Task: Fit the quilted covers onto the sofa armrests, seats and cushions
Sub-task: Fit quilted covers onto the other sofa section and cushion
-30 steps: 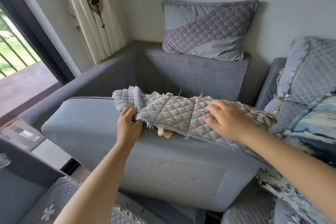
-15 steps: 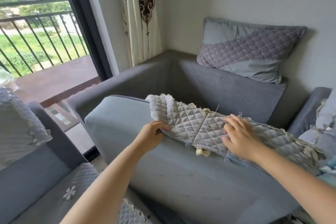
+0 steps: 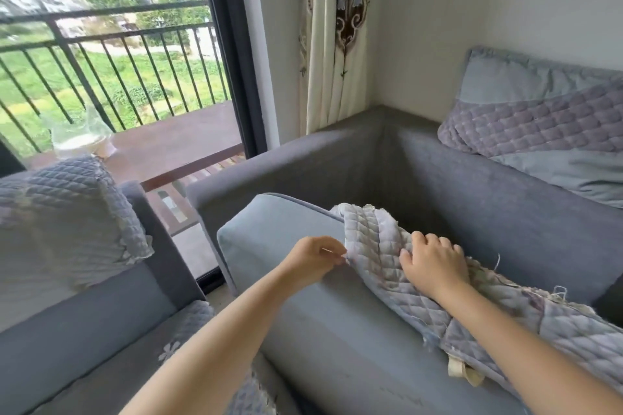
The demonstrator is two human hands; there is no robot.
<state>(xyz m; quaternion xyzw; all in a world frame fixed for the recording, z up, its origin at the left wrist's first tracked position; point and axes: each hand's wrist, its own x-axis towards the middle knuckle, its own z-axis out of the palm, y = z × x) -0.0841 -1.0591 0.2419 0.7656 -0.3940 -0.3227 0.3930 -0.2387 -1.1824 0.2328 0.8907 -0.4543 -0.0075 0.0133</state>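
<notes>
A pale quilted cover [image 3: 397, 283] lies bunched along the top edge of a large blue-grey seat cushion [image 3: 337, 330] that stands on edge in front of the grey sofa [image 3: 472, 212]. My left hand [image 3: 313, 259] pinches the cover's near edge at its left end. My right hand [image 3: 435, 263] rests on top of the cover with its fingers curled into the fabric. A cream strap [image 3: 462, 372] hangs from the cover's lower hem. The cover's right end runs out of view.
A quilted purple-and-blue pillow [image 3: 539, 125] leans on the sofa back at right. A second sofa [image 3: 84, 330] with a quilted armrest cover [image 3: 67, 209] stands at left. A curtain [image 3: 337, 34] and a glass balcony door [image 3: 118, 61] are behind.
The view has swung left toward the balcony door. Both hands have slid toward the cover's left end, and the fabric there is more bunched up.
</notes>
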